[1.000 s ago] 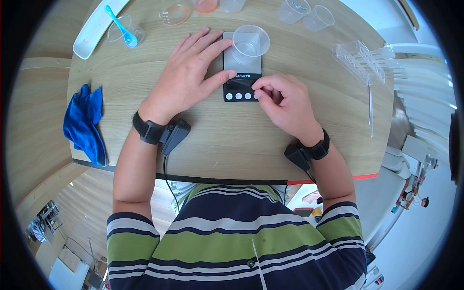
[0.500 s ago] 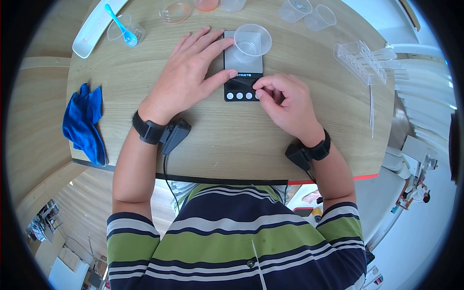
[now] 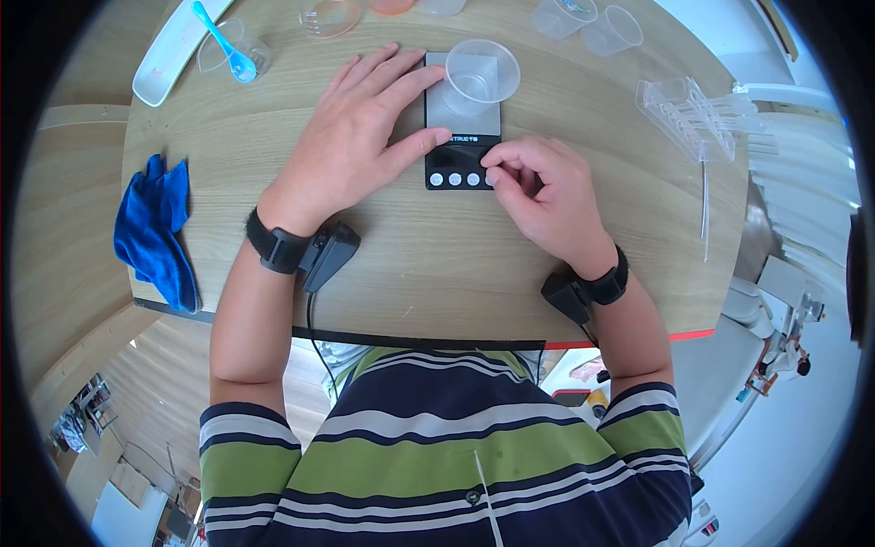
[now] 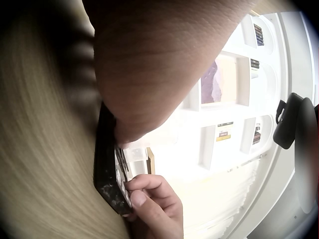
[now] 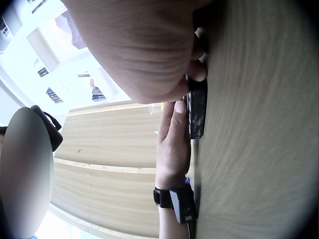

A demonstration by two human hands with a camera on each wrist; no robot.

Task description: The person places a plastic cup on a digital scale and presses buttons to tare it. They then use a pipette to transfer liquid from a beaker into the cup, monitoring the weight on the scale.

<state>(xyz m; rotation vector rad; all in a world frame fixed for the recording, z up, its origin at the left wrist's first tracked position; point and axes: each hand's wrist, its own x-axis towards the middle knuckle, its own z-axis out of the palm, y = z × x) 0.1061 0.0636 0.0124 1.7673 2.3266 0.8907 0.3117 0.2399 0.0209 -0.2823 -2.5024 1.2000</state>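
Note:
A small digital scale (image 3: 463, 123) with a black front panel and round white buttons lies on the wooden table. On its metal plate stands a clear plastic cup (image 3: 482, 77). The left hand (image 3: 355, 137) lies spread at the scale's left, its thumb on the left side and its index fingertip near the cup. At the front right corner, the right hand (image 3: 551, 193) holds the scale's edge with thumb and index finger, other fingers curled. In the left wrist view the right hand (image 4: 157, 206) is at the button end of the scale (image 4: 108, 169).
Several plastic cups (image 3: 611, 32) stand along the far side. A clear rack (image 3: 688, 118) with plastic pieces is at the right, a thin metal rod (image 3: 705, 214) in front of it. At the left are a blue cloth (image 3: 155, 232), a white tray (image 3: 173, 56) and a blue spoon (image 3: 223, 44).
The head view has shifted slightly, so the tabletop things sit a little differently in it. Both hands keep their places at the scale, and the cup remains on its plate.

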